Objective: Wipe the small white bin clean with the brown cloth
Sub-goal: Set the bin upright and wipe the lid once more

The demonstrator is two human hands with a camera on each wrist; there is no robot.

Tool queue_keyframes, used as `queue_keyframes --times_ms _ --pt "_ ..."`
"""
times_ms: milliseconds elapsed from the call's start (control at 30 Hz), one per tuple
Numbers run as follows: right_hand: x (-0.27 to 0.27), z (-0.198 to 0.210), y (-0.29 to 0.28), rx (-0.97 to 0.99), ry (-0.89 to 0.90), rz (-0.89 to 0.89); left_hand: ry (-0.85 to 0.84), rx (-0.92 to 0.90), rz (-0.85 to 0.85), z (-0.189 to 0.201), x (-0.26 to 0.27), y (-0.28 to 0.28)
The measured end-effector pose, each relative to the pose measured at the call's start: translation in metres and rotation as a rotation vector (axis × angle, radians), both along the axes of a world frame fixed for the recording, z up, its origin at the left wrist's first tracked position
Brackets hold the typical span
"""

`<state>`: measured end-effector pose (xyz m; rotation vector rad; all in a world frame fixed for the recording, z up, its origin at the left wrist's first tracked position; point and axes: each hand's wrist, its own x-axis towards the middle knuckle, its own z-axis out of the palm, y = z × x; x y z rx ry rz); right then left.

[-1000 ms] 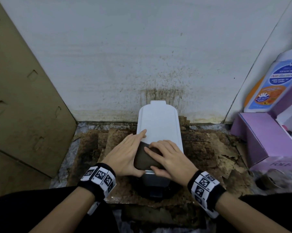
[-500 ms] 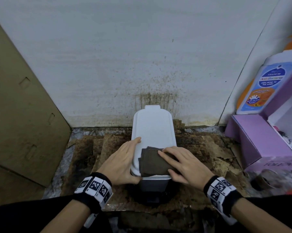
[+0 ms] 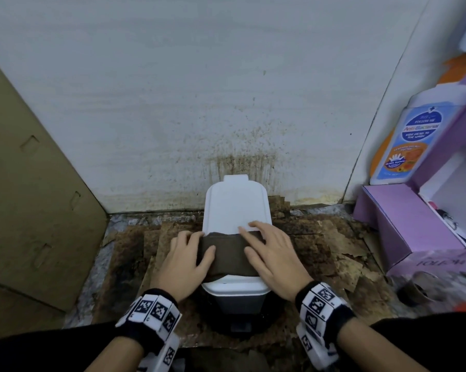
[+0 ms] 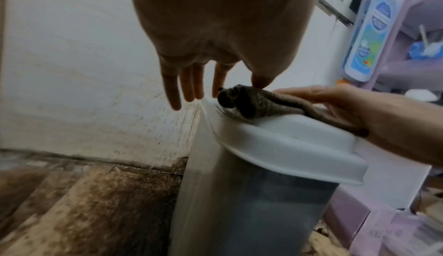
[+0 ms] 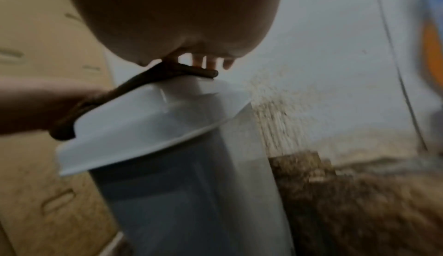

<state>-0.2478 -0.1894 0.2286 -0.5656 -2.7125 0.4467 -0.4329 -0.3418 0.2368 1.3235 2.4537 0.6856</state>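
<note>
I see bin point(image 3: 235, 208) backed against wall point(image 3: 172, 103); cardboard panel point(image 3: 33, 200) left, purple box point(image 3: 403, 224) right, gaps both sides.

White wall point(image 3: 199, 89) stained low down; cardboard sheet point(image 3: 33, 205) leaning left; purple box point(image 3: 403, 226) right; floor point(image 3: 333, 253) grimy.

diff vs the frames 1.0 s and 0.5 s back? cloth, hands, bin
The brown cloth has spread wider across the near half of the bin's lid; it was a compact wad. The right hand slid forward, fingertips now on bare lid. The left hand moved from the lid's edge onto the cloth, thumb pressing it. Both hands stay flat, nothing gripped. The small white bin stays by the stained wall, lid closed.
</note>
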Motion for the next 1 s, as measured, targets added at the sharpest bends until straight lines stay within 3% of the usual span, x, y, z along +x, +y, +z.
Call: queue_keyframes --times_ms 100,333,633,767,1000 --pt "0.006 -0.003 -0.006 -0.177 0.001 -0.245 -0.058 -0.008 0.102 -0.001 0.006 0.003" --pt "0.001 0.001 -0.028 -0.439 0.092 -0.477 -0.082 0.022 0.255 0.005 0.014 0.009" --pt "0.004 0.016 -0.037 -0.602 0.119 -0.544 -0.008 0.041 0.198 0.008 0.033 0.017" --pt "0.016 0.024 -0.02 -0.689 0.065 -0.479 -0.082 0.129 0.126 0.025 0.042 0.023" --pt "0.084 0.092 0.042 -0.529 0.035 -0.408 -0.25 0.27 -0.09 0.077 0.083 0.081"
